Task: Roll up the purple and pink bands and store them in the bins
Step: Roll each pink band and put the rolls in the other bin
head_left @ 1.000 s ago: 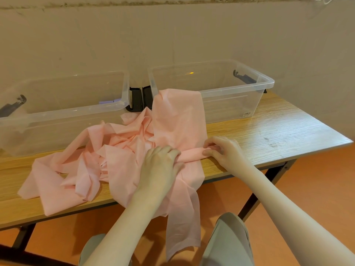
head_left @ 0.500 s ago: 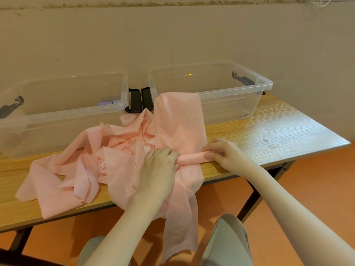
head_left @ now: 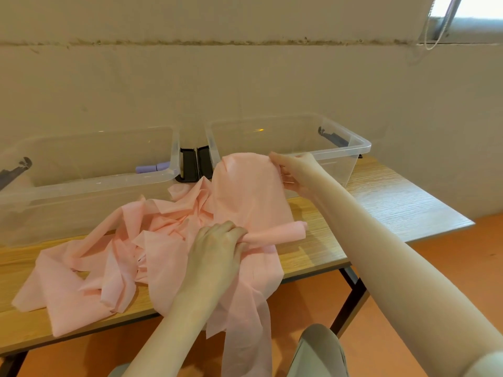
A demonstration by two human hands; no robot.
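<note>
The pink band (head_left: 168, 240) lies heaped on the desk (head_left: 381, 202) in front of the two clear bins, with one stretch draped up over the near rim of the right bin (head_left: 340, 148) and a tail hanging off the desk's front edge. The left hand (head_left: 217, 248) is curled round the started roll, pinning it just in front of that bin, while the right hand (head_left: 296, 172) pinches the draped edge up at the bin's rim. To roll well, I would judge the right hand should keep that stretch flat and lightly taut so the left can turn the roll toward the bin without creases or drift sideways. A purple roll (head_left: 151, 167) already sits in the left bin (head_left: 89, 183), beside the right one. The desk is pale wood on black legs, against a plain beige wall above an orange floor.
</note>
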